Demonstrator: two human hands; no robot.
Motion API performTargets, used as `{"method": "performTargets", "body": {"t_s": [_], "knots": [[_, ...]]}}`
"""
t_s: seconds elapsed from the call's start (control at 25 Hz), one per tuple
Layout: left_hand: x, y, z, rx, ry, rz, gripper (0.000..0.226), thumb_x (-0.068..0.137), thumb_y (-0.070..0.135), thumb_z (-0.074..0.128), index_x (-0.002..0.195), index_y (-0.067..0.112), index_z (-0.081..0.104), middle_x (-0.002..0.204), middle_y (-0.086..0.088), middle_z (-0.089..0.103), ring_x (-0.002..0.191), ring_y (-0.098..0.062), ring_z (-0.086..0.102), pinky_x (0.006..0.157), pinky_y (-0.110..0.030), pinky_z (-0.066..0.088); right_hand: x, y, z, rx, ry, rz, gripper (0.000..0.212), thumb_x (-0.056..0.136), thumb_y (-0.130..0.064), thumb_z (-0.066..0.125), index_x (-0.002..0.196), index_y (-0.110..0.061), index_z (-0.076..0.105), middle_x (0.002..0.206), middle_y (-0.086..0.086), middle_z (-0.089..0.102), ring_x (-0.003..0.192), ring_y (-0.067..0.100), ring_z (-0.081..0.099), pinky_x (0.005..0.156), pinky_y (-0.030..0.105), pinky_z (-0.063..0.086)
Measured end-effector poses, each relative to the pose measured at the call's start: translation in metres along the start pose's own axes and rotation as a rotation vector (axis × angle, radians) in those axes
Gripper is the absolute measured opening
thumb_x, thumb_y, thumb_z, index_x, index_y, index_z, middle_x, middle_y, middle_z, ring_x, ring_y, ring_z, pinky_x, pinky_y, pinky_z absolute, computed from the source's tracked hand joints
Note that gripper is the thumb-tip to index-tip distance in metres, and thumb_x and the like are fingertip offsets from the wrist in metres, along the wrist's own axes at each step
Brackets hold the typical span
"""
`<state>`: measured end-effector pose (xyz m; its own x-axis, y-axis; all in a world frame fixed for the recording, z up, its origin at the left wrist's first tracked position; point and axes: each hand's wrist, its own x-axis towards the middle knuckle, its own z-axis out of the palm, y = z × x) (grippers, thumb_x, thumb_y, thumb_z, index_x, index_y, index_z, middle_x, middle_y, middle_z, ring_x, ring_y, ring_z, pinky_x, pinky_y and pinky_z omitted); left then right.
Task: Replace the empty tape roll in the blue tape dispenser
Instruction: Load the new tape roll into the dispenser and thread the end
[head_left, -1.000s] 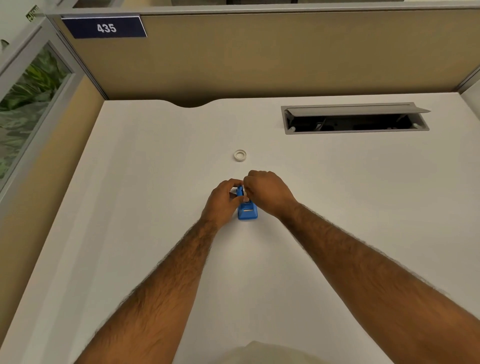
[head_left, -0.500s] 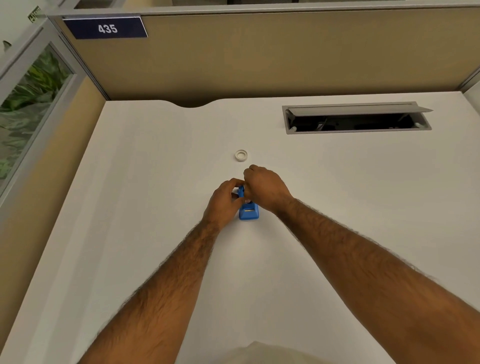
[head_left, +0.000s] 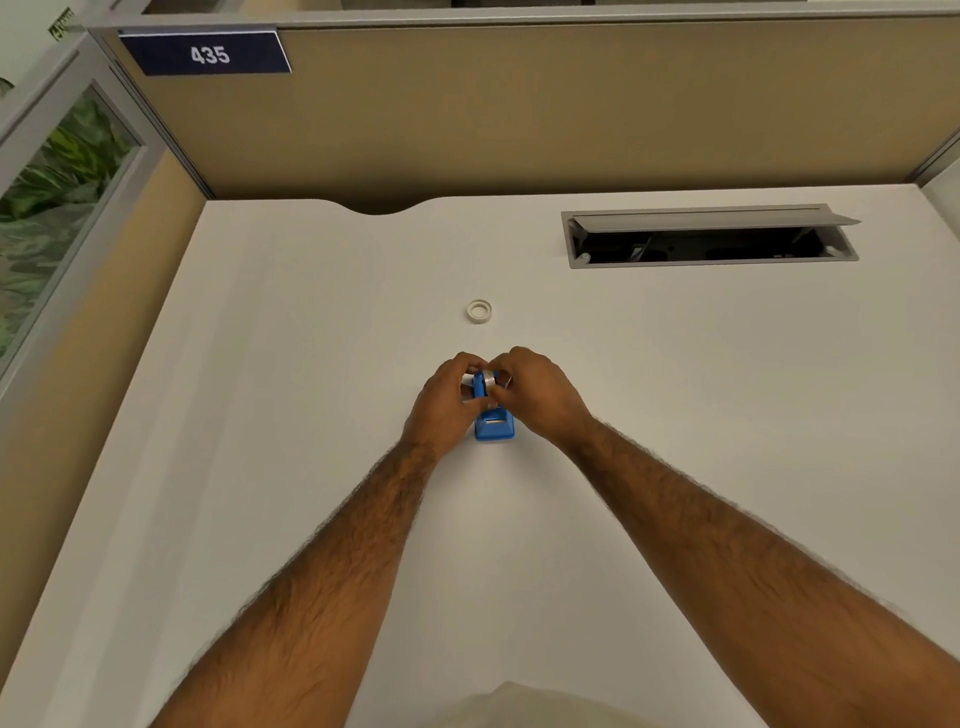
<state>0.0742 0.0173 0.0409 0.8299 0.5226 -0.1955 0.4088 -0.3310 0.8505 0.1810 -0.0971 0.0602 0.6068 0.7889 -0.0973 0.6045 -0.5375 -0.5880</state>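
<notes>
Standing lengthwise — blue tape dispenser (head_left: 493, 423), cutter seemingly near.

One blue tape dispenser (head_left: 493, 423); two tape rolls, one in the dispenser (head_left: 488, 383), one loose white ring (head_left: 479, 311) on the desk (head_left: 260, 415); two hands, left hand (head_left: 447, 402), right hand (head_left: 537, 392); one cable tray (head_left: 709, 236); one number sign (head_left: 208, 53).

Office cubicle, tan partition (head_left: 519, 104), number plate 435 (head_left: 208, 53), white desk (head_left: 260, 415)

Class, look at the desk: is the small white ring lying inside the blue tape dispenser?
No. The white ring lies alone on the desk, beyond the blue tape dispenser and apart from both hands.
</notes>
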Motion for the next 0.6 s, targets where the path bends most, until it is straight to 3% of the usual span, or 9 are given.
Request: {"method": "performTargets", "body": {"t_s": [0.12, 0.32, 0.48, 0.6], "knots": [[0.0, 0.0, 0.0, 0.017, -0.006, 0.0, 0.038, 0.08, 0.02, 0.078, 0.111, 0.029, 0.057, 0.115, 0.008, 0.064, 0.091, -0.004, 0.065, 0.077, -0.018, 0.051, 0.002, -0.005, 0.001, -0.12, 0.054, -0.004, 0.015, 0.091, -0.018, 0.053, 0.089, -0.012, 0.067, 0.082, 0.004, 0.061, 0.071, 0.019, 0.056, 0.066, 0.034, 0.048], [0.0, -0.003, -0.006, -0.007, -0.018, -0.006, 0.052, 0.08, 0.021, 0.079, 0.125, 0.033, 0.056, 0.126, 0.012, 0.058, 0.101, -0.01, 0.063, 0.086, -0.026, 0.052, 0.001, -0.011, 0.002, -0.156, 0.084, 0.013, 0.016, 0.094, -0.017, 0.051, 0.085, -0.011, 0.064, 0.08, 0.005, 0.06, 0.069, 0.018, 0.054, 0.065, 0.032, 0.048], [-0.002, -0.003, -0.003, 0.023, -0.008, 0.031, 0.044, 0.082, 0.021, 0.077, 0.121, 0.033, 0.06, 0.119, 0.017, 0.058, 0.099, -0.008, 0.063, 0.081, -0.02, 0.051, -0.001, -0.011, 0.001, -0.115, 0.074, 0.033, 0.013, 0.09, -0.017, 0.052, 0.08, -0.013, 0.058, 0.077, 0.003, 0.058, 0.067, 0.017, 0.052, 0.06, 0.028, 0.042], [-0.001, -0.002, 0.001, 0.033, 0.009, 0.039, 0.039, 0.083, 0.02, 0.074, 0.117, 0.032, 0.06, 0.117, 0.016, 0.058, 0.1, -0.009, 0.063, 0.082, -0.023, 0.053, -0.002, -0.012, -0.003, -0.084, 0.072, 0.043, 0.011, 0.088, -0.017, 0.054, 0.078, -0.015, 0.054, 0.076, 0.002, 0.056, 0.066, 0.016, 0.051, 0.059, 0.026, 0.038]]}}
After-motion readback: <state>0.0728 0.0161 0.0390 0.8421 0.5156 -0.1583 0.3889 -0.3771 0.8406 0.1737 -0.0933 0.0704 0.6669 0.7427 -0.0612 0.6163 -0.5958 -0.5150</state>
